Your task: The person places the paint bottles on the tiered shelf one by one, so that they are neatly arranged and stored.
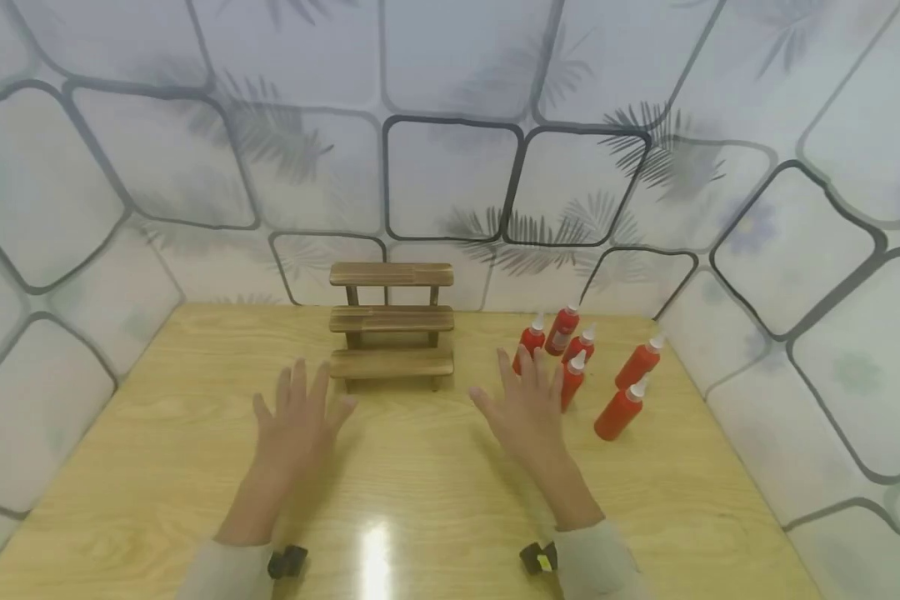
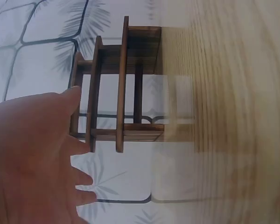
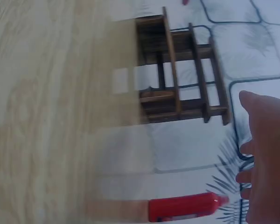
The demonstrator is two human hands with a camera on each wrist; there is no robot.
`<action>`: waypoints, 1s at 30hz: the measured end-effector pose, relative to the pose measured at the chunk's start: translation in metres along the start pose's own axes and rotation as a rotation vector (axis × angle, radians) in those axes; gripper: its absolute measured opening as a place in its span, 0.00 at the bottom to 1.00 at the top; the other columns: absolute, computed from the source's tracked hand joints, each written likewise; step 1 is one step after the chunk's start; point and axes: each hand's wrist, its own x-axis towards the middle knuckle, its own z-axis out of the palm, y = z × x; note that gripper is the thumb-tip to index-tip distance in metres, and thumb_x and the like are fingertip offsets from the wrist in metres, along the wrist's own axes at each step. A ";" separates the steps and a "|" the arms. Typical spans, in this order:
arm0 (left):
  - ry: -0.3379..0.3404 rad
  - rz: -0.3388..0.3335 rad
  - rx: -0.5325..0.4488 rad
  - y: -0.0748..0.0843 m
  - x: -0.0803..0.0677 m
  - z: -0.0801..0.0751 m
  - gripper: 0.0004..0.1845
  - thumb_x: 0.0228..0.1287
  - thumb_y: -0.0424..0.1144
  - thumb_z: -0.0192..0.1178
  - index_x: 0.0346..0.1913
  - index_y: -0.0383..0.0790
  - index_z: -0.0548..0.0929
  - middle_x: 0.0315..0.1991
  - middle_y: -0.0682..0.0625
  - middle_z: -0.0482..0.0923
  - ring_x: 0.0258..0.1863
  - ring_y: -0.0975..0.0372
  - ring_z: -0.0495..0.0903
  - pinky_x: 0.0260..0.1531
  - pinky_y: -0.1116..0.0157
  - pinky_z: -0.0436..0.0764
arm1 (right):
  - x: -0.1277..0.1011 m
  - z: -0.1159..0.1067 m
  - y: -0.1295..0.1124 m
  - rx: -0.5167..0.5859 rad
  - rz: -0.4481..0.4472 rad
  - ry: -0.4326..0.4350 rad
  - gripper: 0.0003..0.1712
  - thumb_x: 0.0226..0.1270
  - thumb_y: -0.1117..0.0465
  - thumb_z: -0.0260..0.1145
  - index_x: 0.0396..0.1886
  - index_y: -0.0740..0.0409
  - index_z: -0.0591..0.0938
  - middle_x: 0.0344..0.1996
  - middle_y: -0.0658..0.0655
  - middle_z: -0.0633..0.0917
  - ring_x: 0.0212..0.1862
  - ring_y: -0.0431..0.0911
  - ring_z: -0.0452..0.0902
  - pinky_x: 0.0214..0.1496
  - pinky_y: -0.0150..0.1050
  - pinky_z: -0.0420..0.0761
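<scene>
A small three-step wooden rack stands at the back of the table, against the wall. My left hand hovers over the table in front of the rack's left side, fingers spread, holding nothing. On the other side, my right hand is also spread and empty, in front of several red squeeze bottles with white pointed caps. Its fingers partly cover the nearest bottles. The left wrist view shows that hand apart from the rack. In the right wrist view, a red bottle stands below the rack.
The light wood table reflects a bright glare near its front. Patterned white wall covering closes in the back and both sides. Two bottles, one of them a red bottle, stand apart on the right.
</scene>
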 end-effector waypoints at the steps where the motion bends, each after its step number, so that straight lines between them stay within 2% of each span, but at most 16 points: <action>1: -0.003 0.002 -0.030 -0.001 0.003 0.001 0.42 0.78 0.64 0.39 0.80 0.37 0.49 0.79 0.27 0.40 0.77 0.31 0.43 0.68 0.22 0.43 | -0.002 -0.006 0.003 0.020 -0.008 0.014 0.47 0.71 0.27 0.50 0.79 0.50 0.60 0.78 0.65 0.58 0.81 0.63 0.41 0.80 0.70 0.35; 3: -0.013 0.001 -0.096 -0.004 0.009 0.004 0.41 0.79 0.62 0.40 0.80 0.35 0.51 0.78 0.27 0.45 0.75 0.31 0.50 0.69 0.26 0.53 | -0.008 -0.018 0.009 0.056 -0.028 0.043 0.46 0.72 0.29 0.51 0.78 0.53 0.61 0.76 0.64 0.61 0.80 0.63 0.45 0.80 0.70 0.39; 5: -0.030 -0.018 -0.196 -0.009 0.017 0.006 0.40 0.80 0.60 0.40 0.79 0.34 0.51 0.78 0.28 0.50 0.74 0.32 0.55 0.70 0.30 0.60 | -0.014 -0.032 0.018 0.117 -0.047 0.086 0.45 0.73 0.31 0.54 0.77 0.55 0.63 0.75 0.64 0.64 0.78 0.63 0.51 0.80 0.69 0.47; 9: -0.087 -0.105 -0.499 -0.020 0.031 0.007 0.37 0.80 0.56 0.43 0.80 0.38 0.50 0.78 0.34 0.54 0.74 0.37 0.60 0.71 0.36 0.65 | -0.027 -0.059 0.040 0.284 -0.036 0.151 0.39 0.75 0.38 0.58 0.76 0.53 0.66 0.75 0.60 0.67 0.75 0.62 0.60 0.74 0.69 0.63; 11: -0.103 -0.144 -0.624 -0.024 0.038 0.007 0.36 0.80 0.53 0.47 0.80 0.40 0.50 0.78 0.34 0.56 0.73 0.37 0.62 0.69 0.37 0.69 | -0.033 -0.072 0.054 0.361 -0.008 0.178 0.36 0.75 0.41 0.59 0.75 0.51 0.67 0.75 0.59 0.67 0.75 0.61 0.60 0.72 0.70 0.65; 14: -0.126 -0.144 -0.733 -0.030 0.047 0.008 0.36 0.80 0.50 0.49 0.80 0.38 0.51 0.76 0.31 0.56 0.72 0.36 0.63 0.68 0.39 0.72 | -0.040 -0.086 0.077 0.430 0.032 0.229 0.33 0.76 0.45 0.60 0.75 0.51 0.68 0.74 0.60 0.68 0.75 0.61 0.60 0.72 0.71 0.64; 18: -0.159 -0.110 -0.824 -0.033 0.055 0.012 0.34 0.80 0.45 0.49 0.80 0.36 0.50 0.76 0.27 0.54 0.71 0.33 0.63 0.68 0.40 0.72 | -0.049 -0.097 0.106 0.484 0.113 0.302 0.32 0.75 0.48 0.62 0.74 0.49 0.69 0.74 0.58 0.69 0.75 0.58 0.60 0.74 0.68 0.63; 21: -0.165 -0.103 -0.867 -0.035 0.059 0.015 0.33 0.80 0.43 0.49 0.80 0.37 0.51 0.76 0.25 0.53 0.71 0.33 0.63 0.68 0.40 0.72 | -0.054 -0.100 0.125 0.521 0.182 0.331 0.32 0.74 0.47 0.63 0.74 0.46 0.70 0.74 0.54 0.69 0.75 0.53 0.61 0.77 0.57 0.63; 23: -0.156 -0.101 -0.874 -0.037 0.061 0.018 0.32 0.80 0.42 0.49 0.80 0.37 0.53 0.75 0.24 0.54 0.71 0.33 0.63 0.68 0.40 0.72 | -0.056 -0.098 0.136 0.547 0.229 0.310 0.32 0.75 0.46 0.63 0.75 0.46 0.69 0.74 0.53 0.68 0.74 0.51 0.61 0.77 0.45 0.66; 26: -0.149 -0.111 -0.869 -0.039 0.062 0.021 0.32 0.80 0.45 0.49 0.79 0.41 0.55 0.75 0.26 0.55 0.72 0.34 0.62 0.68 0.39 0.71 | -0.058 -0.091 0.149 0.622 0.299 0.233 0.35 0.75 0.45 0.61 0.76 0.49 0.66 0.75 0.56 0.67 0.73 0.51 0.65 0.68 0.25 0.72; 28: -0.145 -0.110 -0.870 -0.040 0.063 0.023 0.32 0.80 0.47 0.49 0.79 0.42 0.56 0.76 0.27 0.55 0.73 0.34 0.60 0.70 0.39 0.69 | -0.058 -0.084 0.155 0.669 0.341 0.175 0.36 0.75 0.44 0.61 0.77 0.50 0.66 0.75 0.58 0.68 0.72 0.51 0.67 0.60 0.19 0.75; 30: -0.147 -0.111 -0.872 -0.041 0.063 0.025 0.32 0.80 0.48 0.49 0.80 0.44 0.56 0.77 0.28 0.54 0.74 0.35 0.58 0.71 0.38 0.67 | -0.059 -0.077 0.159 0.713 0.377 0.135 0.36 0.74 0.42 0.61 0.76 0.50 0.66 0.73 0.58 0.71 0.70 0.48 0.71 0.55 0.17 0.76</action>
